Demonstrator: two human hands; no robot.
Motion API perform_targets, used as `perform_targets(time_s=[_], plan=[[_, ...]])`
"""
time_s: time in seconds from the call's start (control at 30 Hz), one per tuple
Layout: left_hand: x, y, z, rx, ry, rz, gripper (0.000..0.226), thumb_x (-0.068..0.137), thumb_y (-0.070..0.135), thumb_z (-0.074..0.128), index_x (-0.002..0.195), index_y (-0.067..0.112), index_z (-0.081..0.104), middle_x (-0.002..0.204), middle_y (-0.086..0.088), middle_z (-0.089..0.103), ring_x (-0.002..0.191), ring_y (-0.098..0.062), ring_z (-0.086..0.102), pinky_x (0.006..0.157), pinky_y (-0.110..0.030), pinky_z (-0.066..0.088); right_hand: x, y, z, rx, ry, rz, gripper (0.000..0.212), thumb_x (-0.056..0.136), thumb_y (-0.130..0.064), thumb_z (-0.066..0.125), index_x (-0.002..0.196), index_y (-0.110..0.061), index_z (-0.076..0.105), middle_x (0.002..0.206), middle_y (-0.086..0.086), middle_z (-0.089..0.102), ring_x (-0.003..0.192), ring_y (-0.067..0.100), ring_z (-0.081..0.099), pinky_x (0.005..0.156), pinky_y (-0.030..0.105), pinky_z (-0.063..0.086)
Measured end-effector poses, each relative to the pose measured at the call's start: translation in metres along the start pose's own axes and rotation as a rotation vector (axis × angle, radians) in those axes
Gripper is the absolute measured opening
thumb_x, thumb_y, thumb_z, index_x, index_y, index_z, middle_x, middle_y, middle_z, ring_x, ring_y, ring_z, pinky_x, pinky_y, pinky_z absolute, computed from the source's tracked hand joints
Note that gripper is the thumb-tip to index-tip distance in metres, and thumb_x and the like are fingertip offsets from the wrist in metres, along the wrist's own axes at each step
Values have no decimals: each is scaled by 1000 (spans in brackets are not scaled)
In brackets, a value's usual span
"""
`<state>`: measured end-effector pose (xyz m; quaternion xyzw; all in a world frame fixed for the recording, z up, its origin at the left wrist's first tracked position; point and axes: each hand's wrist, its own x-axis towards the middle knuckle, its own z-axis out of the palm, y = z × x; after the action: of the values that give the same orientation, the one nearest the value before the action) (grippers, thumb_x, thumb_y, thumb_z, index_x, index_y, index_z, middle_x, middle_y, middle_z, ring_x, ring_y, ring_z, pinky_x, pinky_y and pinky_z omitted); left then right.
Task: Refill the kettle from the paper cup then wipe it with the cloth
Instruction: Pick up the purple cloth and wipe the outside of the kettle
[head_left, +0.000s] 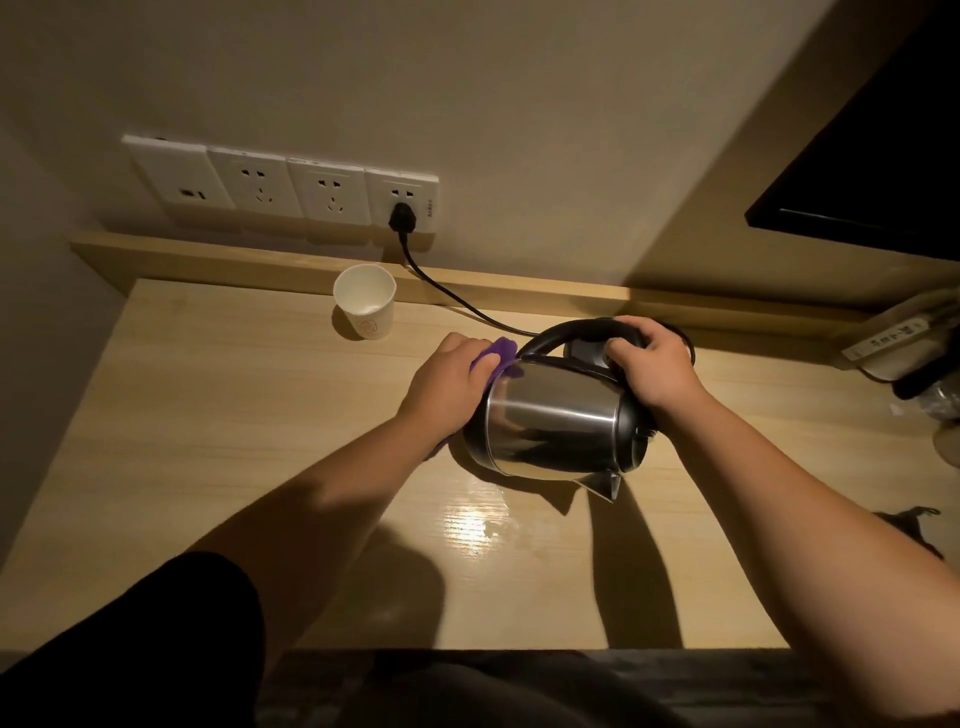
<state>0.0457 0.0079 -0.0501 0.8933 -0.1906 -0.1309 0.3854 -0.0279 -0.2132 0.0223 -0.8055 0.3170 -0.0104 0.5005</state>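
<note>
A steel kettle (556, 421) with a black handle is tipped over on the wooden table (218, 441), its spout pointing toward me. My right hand (652, 366) grips the black handle at the far side. My left hand (449, 382) presses a purple cloth (496, 358) against the kettle's left side near its top. A white paper cup (365, 301) stands upright at the back of the table, left of the kettle and apart from both hands.
A black cord (457, 296) runs from a wall socket (402, 200) to the kettle base (584, 351) behind the kettle. A wet patch (483, 522) shines on the table in front. Packets and dark items (914, 364) lie at the right edge.
</note>
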Motion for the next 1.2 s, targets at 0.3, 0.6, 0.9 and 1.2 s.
perform_targets(time_s=[0.3,0.6,0.9,1.2], plan=[[-59,-23,30,-34,178,-28,35,98,46,33,124,29,48,130,11,37,103,-14,55,82,-35,56,6,-10,3,36,25,162,32,95,-17,57,127,-22,59,105,6,65,92,26,65,78,39,57],[-97,-32,59,60,188,-48,23,97,36,41,117,25,44,128,4,36,104,-15,51,84,-29,54,8,-17,4,49,42,276,28,95,-17,56,122,-19,59,100,11,64,91,32,65,82,44,57],[-108,-23,83,107,-163,14,26,100,32,42,121,21,53,124,0,48,105,-18,51,89,-34,48,0,-20,14,130,87,393,41,92,-15,57,133,-14,53,109,17,65,85,31,65,60,35,51],[-116,-39,33,48,-133,-114,31,101,34,41,127,22,52,122,4,48,98,-9,53,88,-24,43,-3,-39,11,134,14,392,28,97,-14,54,123,-19,49,110,15,59,86,29,61,56,37,51]])
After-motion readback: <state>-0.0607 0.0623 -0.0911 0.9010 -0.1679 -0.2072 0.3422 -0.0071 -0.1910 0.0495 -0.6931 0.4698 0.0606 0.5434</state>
